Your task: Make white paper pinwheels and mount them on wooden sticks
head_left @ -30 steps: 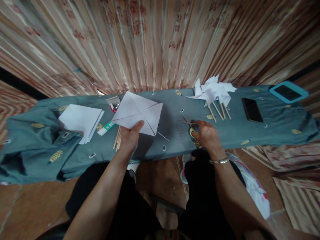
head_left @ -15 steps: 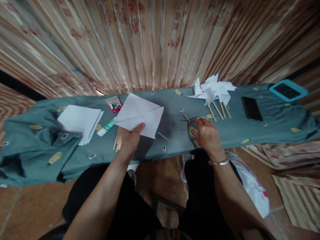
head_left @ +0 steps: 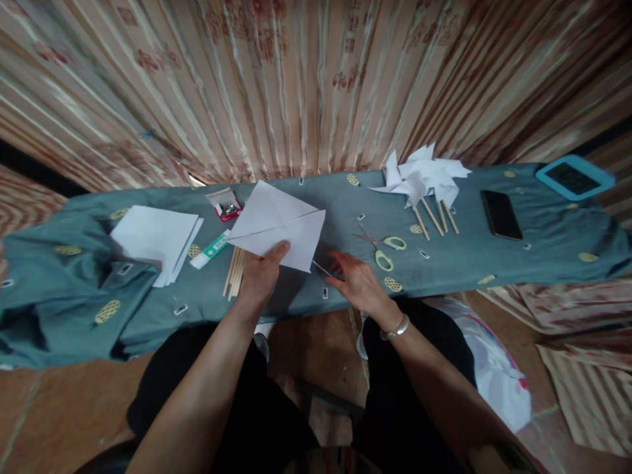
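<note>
A square of white paper (head_left: pixel 276 224), with cut lines running in from its corners, is held by my left hand (head_left: pixel 264 270), thumb on top. My right hand (head_left: pixel 360 280) is low over the cloth with thumb and fingers apart, around the near end of a thin, pale needle-like rod (head_left: pixel 320 267). Whether the fingers touch that rod I cannot tell. Green-handled scissors (head_left: pixel 382 250) lie beyond my right hand with their blades parted. Several wooden sticks (head_left: pixel 234 273) lie beside my left hand, partly under the paper.
On the cloth-covered table (head_left: pixel 340 194) are stacked white papers (head_left: pixel 153 237), a glue stick (head_left: pixel 210 249) and a small red box of metal pins (head_left: pixel 227 207). Further right lie paper pinwheels (head_left: pixel 427 178), a phone (head_left: pixel 501 214) and a blue-framed device (head_left: pixel 575 178). A curtain (head_left: pixel 296 92) hangs behind.
My right hand has let go of the scissors, leaving them on the cloth, and has moved left to the thin rod. My left hand and the paper stay nearly in place.
</note>
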Demonstrator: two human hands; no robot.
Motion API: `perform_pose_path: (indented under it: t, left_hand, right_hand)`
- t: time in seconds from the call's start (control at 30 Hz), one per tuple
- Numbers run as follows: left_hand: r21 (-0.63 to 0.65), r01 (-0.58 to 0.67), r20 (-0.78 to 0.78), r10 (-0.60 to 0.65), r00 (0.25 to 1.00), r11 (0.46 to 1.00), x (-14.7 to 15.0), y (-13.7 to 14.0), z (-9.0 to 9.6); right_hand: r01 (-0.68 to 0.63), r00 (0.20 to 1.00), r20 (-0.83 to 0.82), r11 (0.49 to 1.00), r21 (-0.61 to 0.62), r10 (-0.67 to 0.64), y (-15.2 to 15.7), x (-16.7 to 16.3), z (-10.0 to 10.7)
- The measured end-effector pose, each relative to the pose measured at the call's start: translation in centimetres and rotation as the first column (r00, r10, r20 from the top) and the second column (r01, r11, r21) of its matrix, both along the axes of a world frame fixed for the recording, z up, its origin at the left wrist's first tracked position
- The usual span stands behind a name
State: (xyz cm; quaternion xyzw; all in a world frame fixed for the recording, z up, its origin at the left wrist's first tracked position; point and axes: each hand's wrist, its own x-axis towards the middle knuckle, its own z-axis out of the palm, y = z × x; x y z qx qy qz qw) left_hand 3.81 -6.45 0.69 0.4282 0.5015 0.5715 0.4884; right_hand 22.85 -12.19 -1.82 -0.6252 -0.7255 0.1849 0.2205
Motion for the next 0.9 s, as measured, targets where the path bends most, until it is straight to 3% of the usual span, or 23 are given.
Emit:
perform_pose_path:
  t: [0.17,0.33,0.47,0.57,0.63,0.8,0.9]
  left_hand:
    - [0.017,0.005,-0.026,-0.004,1.0,1.0,0.3,0.0,0.3]
    - [-0.023,0.023,0.072,-0.021,0.997,0.999,0.7,-0.1,0.3]
    - [-0.098,0.059,0.158,-0.044,0.986,0.993,1.1,-0.1,-0.7]
    - [-0.19,0.123,0.189,-0.087,0.978,0.974,1.5,-0.5,-1.5]
    - [-0.215,0.165,0.194,-0.124,0.973,0.962,1.9,-0.9,-2.0]
    - [-0.241,0.226,0.076,-0.214,0.974,0.944,2.5,-1.9,-3.3]
    - [-0.254,0.307,-0.047,-0.329,0.943,0.917,2.3,-2.1,-3.7]
  right_hand:
    - [-0.037,0.999,0.03,0.998,-0.043,0.038,0.2,-0.7,0.2]
    - [0.021,0.999,0.03,1.0,-0.021,-0.021,0.4,-0.9,0.5]
    - [0.164,0.985,0.036,0.985,0.044,-0.166,1.1,2.5,1.0]
    - [0.347,0.929,0.07,0.923,0.169,-0.362,1.5,6.4,1.2]
    - [0.395,0.902,0.096,0.895,0.205,-0.421,1.5,8.4,1.1]
    - [0.376,0.886,0.157,0.873,0.31,-0.437,1.1,9.7,0.9]
    - [0.338,0.905,0.143,0.88,0.333,-0.401,1.1,9.5,1.3]
